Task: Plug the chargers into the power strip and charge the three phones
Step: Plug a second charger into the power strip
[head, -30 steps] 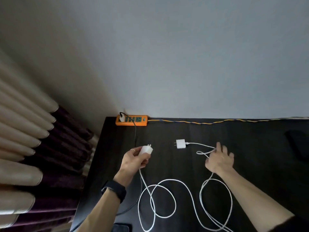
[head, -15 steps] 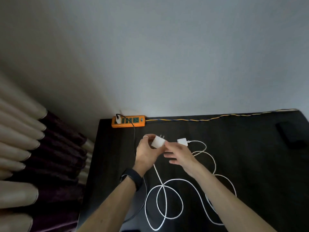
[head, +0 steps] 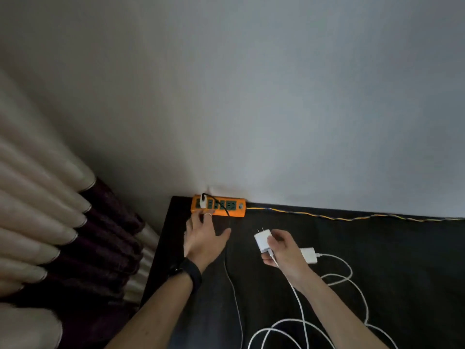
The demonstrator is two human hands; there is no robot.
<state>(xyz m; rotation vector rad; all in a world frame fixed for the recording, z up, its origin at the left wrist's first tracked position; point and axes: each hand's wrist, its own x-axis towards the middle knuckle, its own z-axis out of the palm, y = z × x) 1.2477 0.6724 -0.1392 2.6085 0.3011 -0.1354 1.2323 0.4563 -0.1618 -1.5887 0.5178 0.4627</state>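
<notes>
An orange power strip point(head: 235, 212) with green sockets lies against the wall at the table's far left corner. One white plug point(head: 202, 203) with a black cable sits in its leftmost socket. My left hand point(head: 202, 239) lies flat with spread fingers, its fingertips touching the strip's near edge. My right hand point(head: 283, 250) holds a white charger point(head: 261, 240) above the table, prongs pointing up and away toward the strip. A second white charger point(head: 310, 255) lies on the table just right of that hand. No phone is in view.
White cables point(head: 300, 308) loop over the dark table point(head: 402, 260) near its front. A yellow and blue twisted cord point(head: 327, 217) runs from the strip along the wall to the right. Pleated curtains point(head: 50, 222) hang left of the table.
The white charger passed from my left hand to my right. My left hand then moved forward onto the power strip's edge. The head moved closer to the strip.
</notes>
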